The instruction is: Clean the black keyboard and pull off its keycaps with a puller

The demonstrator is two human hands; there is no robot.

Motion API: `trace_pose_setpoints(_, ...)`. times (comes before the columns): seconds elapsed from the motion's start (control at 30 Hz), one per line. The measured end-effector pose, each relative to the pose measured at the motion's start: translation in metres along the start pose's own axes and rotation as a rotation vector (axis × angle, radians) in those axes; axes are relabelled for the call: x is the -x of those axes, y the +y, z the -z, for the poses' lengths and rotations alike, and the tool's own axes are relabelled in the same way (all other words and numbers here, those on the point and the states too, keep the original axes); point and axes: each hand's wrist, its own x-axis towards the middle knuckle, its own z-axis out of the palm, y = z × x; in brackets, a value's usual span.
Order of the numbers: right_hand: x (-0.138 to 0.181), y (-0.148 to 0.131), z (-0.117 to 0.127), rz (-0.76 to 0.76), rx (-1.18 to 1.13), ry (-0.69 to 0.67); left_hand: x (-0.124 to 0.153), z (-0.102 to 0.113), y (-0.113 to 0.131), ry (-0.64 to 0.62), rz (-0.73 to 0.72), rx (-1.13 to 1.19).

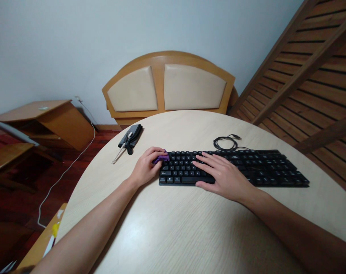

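A black keyboard (264, 167) lies across the round pale wooden table (175, 228). My left hand (146, 167) is curled around a small purple object (162, 157), pressing it against the keyboard's upper left corner. My right hand (222, 173) lies flat on the keys in the keyboard's left half, with its fingers stretched out and holding nothing. The keyboard's black cable (226, 142) sits coiled just behind it.
A dark pouch (131, 136) with a white thin tool (120, 152) lies at the table's left rear. A padded wooden headboard (167, 87) leans on the wall behind. Slatted wooden frame (310, 72) at right. A low wooden cabinet (47, 118) and a white cord (67, 167) are on the floor at left.
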Motion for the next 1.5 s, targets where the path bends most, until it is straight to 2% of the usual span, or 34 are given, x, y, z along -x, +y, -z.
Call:
trace_pose_setpoints(0.17,0.0,0.0,0.0,0.007,0.008,0.006,0.0,-0.002,-0.004,-0.063,0.01,-0.023)
trace_pose_setpoints(0.43,0.0,0.0,0.0,0.003,0.006,0.01,0.0,0.006,0.014,-0.143,-0.095,-0.077)
trace_pose_setpoints(0.63,-0.001,-0.001,0.001,-0.005,-0.015,0.001,0.001,0.0,0.013,-0.005,-0.122,-0.055)
trace_pose_setpoints(0.8,-0.001,-0.002,0.001,-0.009,-0.016,-0.011,-0.001,-0.002,0.012,-0.123,-0.159,-0.035)
trace_pose_setpoints(1.0,0.0,-0.002,0.001,-0.016,-0.024,-0.007,-0.003,0.002,0.019,-0.168,-0.177,-0.08)
trace_pose_setpoints(1.2,0.0,-0.002,0.001,-0.009,-0.023,-0.001,-0.002,0.0,0.02,-0.157,-0.199,-0.085)
trace_pose_setpoints(1.4,0.0,-0.001,0.0,-0.018,-0.035,-0.001,0.0,0.002,0.023,-0.086,-0.248,-0.074)
trace_pose_setpoints(1.5,0.0,-0.001,-0.001,-0.022,-0.045,-0.003,0.0,0.002,0.024,-0.126,-0.301,-0.043)
